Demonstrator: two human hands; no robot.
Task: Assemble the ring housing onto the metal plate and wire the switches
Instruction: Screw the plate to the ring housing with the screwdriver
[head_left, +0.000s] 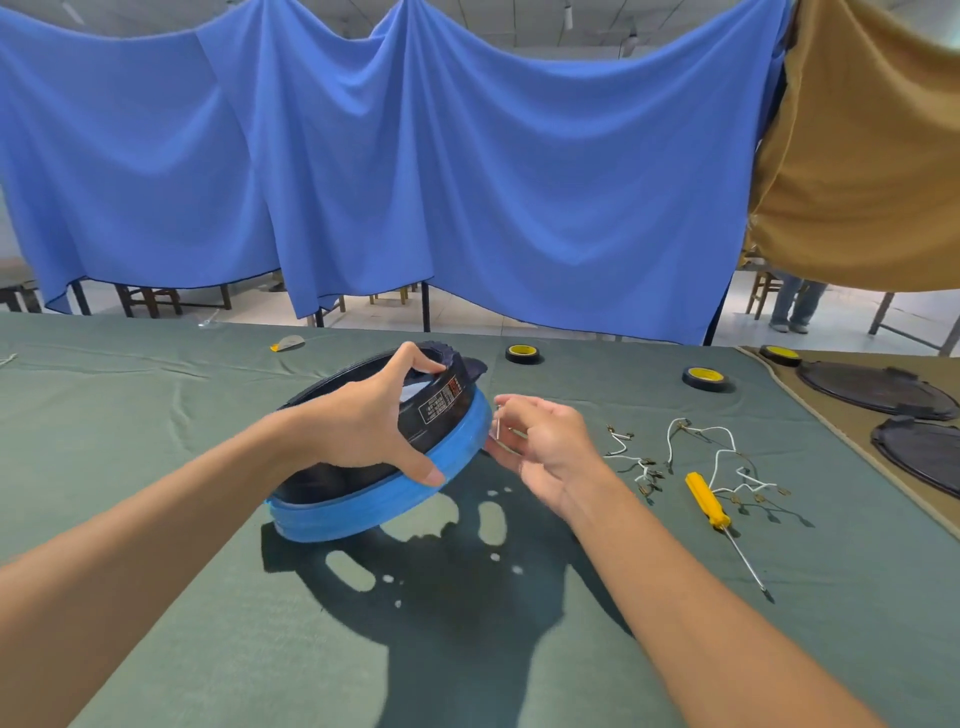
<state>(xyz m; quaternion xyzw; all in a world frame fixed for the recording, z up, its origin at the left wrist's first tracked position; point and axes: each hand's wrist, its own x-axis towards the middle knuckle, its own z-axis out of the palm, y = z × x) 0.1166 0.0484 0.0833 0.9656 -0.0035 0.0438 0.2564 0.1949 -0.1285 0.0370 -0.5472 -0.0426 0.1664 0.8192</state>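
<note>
- Black plastic ring housing (441, 410) with a blue band round its lower rim: lifted and tilted over the green-cloth tabletop (156, 415), far side higher. Cannot tell whether the near edge touches the cloth.
- Left hand (363, 421) grips it, thumb on the blue band and fingers curled over the top rim into the opening.
- Right hand (545, 447), close against the blue band on the side away from the left hand, pinches a small thin metal piece (498, 423). Screw or pin; too blurred to say.
- Shadow below the left hand shows slots and small holes passing light. Judgement: a perforated plate probably sits inside the housing; the plate itself hardly shows.
- Step in hand, as judged: fastening housing to plate, with this fastener not yet seated.
- White wires (701, 452) with small metal terminals lie loose just right of the right hand, joined to nothing on the housing. Switch wiring looks unstarted.
- Yellow-handled screwdriver (707, 500) lies among the wires, right of the right hand, untouched.
- Two black tape rolls (705, 378) with yellow cores beyond the right hand; dark round plates (878, 389) far to its right on tan cloth.
- Estimate: fastening partly done at best; all wiring left.
</note>
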